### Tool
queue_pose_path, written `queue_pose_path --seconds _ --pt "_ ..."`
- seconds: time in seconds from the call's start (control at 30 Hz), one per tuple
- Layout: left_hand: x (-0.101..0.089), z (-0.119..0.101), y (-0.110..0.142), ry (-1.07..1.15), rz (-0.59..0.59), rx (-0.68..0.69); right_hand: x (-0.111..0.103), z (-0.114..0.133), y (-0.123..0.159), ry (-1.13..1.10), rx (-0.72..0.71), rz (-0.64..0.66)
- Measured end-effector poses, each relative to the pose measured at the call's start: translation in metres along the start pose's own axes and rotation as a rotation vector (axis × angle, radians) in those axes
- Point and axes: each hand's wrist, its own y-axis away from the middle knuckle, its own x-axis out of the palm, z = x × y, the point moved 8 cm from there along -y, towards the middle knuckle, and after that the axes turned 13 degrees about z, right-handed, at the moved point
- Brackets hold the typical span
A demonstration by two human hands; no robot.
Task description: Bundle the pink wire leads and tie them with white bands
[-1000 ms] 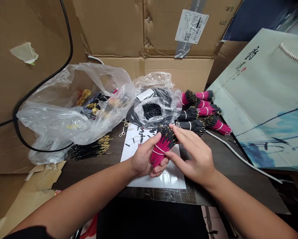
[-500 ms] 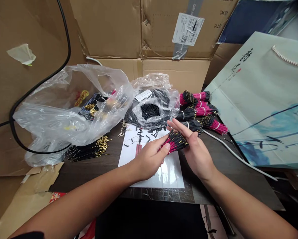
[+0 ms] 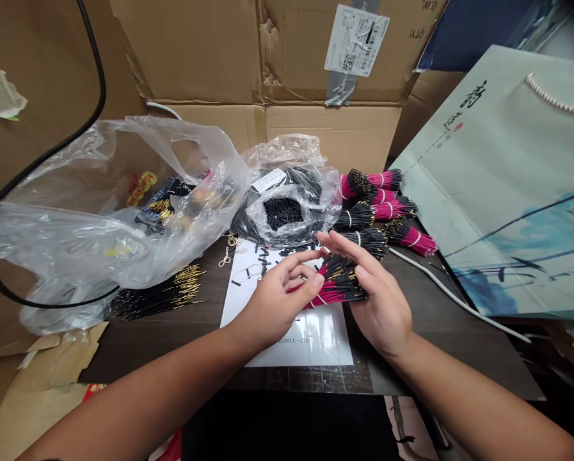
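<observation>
My left hand [image 3: 287,291] is closed round a bundle of pink wires [image 3: 337,288] with black sleeved ends and gold tips, tied by a white band. The bundle points right, above a white printed sheet [image 3: 287,352]. My right hand [image 3: 382,298] has its fingers stretched out and its palm against the tip end of the bundle. Small black tubes [image 3: 262,262] lie scattered on the sheet. Beyond them sits an open clear bag [image 3: 253,214] filled with more black tubes [image 3: 283,213].
Several tied pink and black wire bundles [image 3: 382,208] lie at the back right, beside a white cable [image 3: 459,298] and a large paper bag [image 3: 507,211]. At left are a plastic bag [image 3: 95,237], loose black wires [image 3: 162,298] and a black cable [image 3: 92,115]. Cardboard [image 3: 306,57] walls the back.
The bundle has turned so more of its pink side and band shows. My right thumb has come down against it, and the left fingers have shifted along it. The view has swung slightly right.
</observation>
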Motion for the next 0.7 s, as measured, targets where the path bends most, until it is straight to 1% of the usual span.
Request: queue_pose_path --seconds 0.13,0.23,0.33,0.47,0.57,0.7 --pt "-0.006 -0.002 0.004 -0.043 -0.092 0.045 0.000 -0.010 -0.001 -0.195 0.089 -0.046" --pt "-0.008 -0.001 0.005 -0.053 -0.135 0.051 0.001 -0.018 0.000 -0.251 0.157 -0.069" --pt "-0.005 0.001 0.005 -0.013 -0.100 0.060 0.001 -0.022 0.001 -0.241 0.181 -0.076" --pt "-0.002 0.001 0.003 0.030 -0.045 0.080 0.000 -0.023 0.002 -0.219 0.162 -0.071" --pt "-0.002 -0.001 0.004 -0.014 -0.051 0.094 0.000 -0.021 0.002 -0.213 0.149 -0.054" --pt "-0.003 -0.006 0.006 -0.054 -0.067 0.148 0.002 -0.016 0.001 -0.185 0.109 -0.028"
